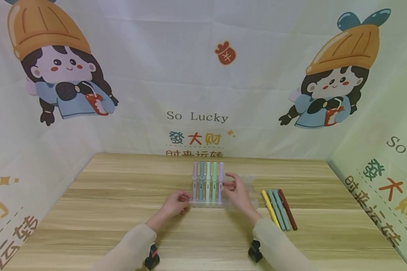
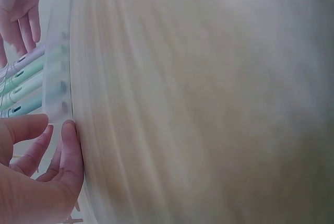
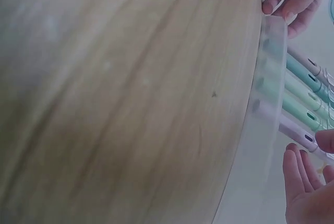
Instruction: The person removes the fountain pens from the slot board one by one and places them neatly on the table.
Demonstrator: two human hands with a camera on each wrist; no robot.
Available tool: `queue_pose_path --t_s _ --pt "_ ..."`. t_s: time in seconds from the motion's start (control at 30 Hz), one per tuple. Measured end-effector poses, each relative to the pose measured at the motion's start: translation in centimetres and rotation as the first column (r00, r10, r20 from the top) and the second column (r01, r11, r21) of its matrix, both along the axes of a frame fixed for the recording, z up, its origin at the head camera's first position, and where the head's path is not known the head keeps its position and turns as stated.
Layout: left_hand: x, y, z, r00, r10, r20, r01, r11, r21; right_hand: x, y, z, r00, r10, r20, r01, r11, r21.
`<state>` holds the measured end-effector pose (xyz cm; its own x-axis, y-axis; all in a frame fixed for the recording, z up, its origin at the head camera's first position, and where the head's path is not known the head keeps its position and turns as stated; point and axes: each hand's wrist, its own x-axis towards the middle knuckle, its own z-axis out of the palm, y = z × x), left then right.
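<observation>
A clear plastic pen stand [image 1: 245,204] sits on the table, with several capped pens standing side by side in its left part. From the left they are mauve [image 1: 195,190], teal [image 1: 201,191], pale mint, green [image 1: 214,191] and lilac [image 1: 220,192]. My left hand [image 1: 177,203] pinches the stand's left end between thumb and fingers, seen close in the left wrist view. Beside the lilac pen is my right hand [image 1: 237,191]; in the right wrist view its fingers [image 3: 297,174] are extended, with fingertips right at that pen's side.
To the right of the stand lie several loose pens: a yellow one [image 1: 270,209], two blue-grey ones [image 1: 279,210] and a dark red one [image 1: 287,209]. Printed cloth [image 1: 139,75] hangs behind the wooden table [image 1: 115,188] and along both sides.
</observation>
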<state>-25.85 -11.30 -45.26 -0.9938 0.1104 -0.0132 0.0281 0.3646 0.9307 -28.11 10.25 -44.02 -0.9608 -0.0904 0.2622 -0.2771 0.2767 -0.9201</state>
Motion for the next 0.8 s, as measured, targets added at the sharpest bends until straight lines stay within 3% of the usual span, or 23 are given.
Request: queue_pose_path --t_s 0.8 --pt "0.1 0.06 0.18 1.0 0.005 0.021 -0.005 1.0 -0.005 -0.64 -0.97 -0.24 0.999 -0.037 0.0 0.037 0.998 0.055"
